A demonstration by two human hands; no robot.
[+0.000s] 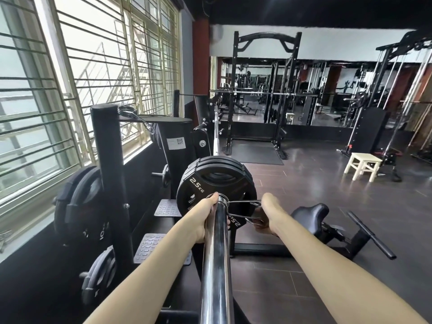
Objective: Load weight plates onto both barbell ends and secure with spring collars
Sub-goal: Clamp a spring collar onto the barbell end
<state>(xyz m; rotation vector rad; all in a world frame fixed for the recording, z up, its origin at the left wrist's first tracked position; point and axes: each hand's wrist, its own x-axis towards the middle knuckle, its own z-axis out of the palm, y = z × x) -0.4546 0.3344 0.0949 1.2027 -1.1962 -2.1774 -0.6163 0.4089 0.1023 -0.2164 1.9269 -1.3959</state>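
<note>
A chrome barbell sleeve (216, 265) runs from the bottom edge up the middle of the view. Black plates marked 2.5 KG (205, 181) sit on it, stacked against each other. A metal spring collar (222, 198) circles the sleeve right against the front plate, its two wire handles (247, 210) sticking out to the right. My left hand (205, 216) wraps the sleeve just behind the collar. My right hand (265, 216) grips the collar handles from the right. A second spring collar (127, 111) lies on top of the plate rack at the left.
A black plate rack post (109, 174) with larger plates (77, 202) stands at the left under the barred windows. A black bench seat (311, 213) and a floor bar (371, 235) lie to the right. A cream stool (363, 163) and power racks (264, 90) stand further back.
</note>
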